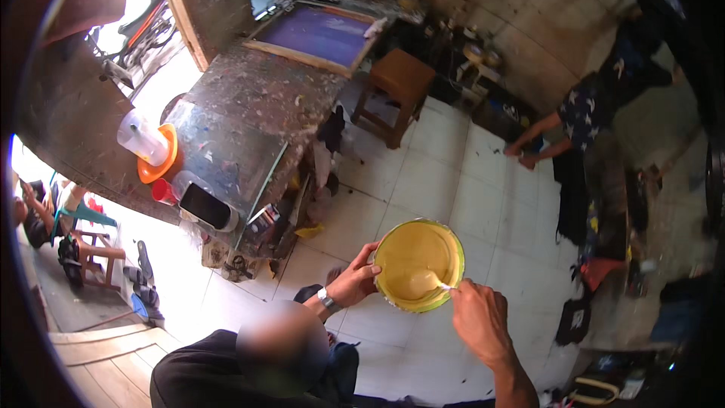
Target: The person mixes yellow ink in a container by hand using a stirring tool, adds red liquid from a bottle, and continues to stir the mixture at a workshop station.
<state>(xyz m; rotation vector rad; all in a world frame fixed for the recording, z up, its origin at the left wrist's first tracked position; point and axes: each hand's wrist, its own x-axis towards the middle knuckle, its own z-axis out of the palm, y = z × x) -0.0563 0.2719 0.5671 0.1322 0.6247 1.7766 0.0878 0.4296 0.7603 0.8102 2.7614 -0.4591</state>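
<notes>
My left hand (361, 276), with a silver watch at the wrist, grips the left side of a round tub (419, 245) with yellow paint-like contents and a streaked rim. My right hand (479, 313) is closed on the pale handle of a spoon-like tool (429, 281), whose yellow-coated end rests in the contents near the tub's lower right. The tub is tilted toward the camera over a white tiled floor. A blurred patch over dark clothing hides part of my left forearm.
A stained worktable (242, 91) holds a framed purple screen (317, 34), glass sheet, plastic jug (140, 136) and phone (204, 204). A brown stool (396, 91) stands behind. A co-worker (581, 121) bends at right; another person (38, 211) sits at left. Wooden boards (106, 370) lie lower left.
</notes>
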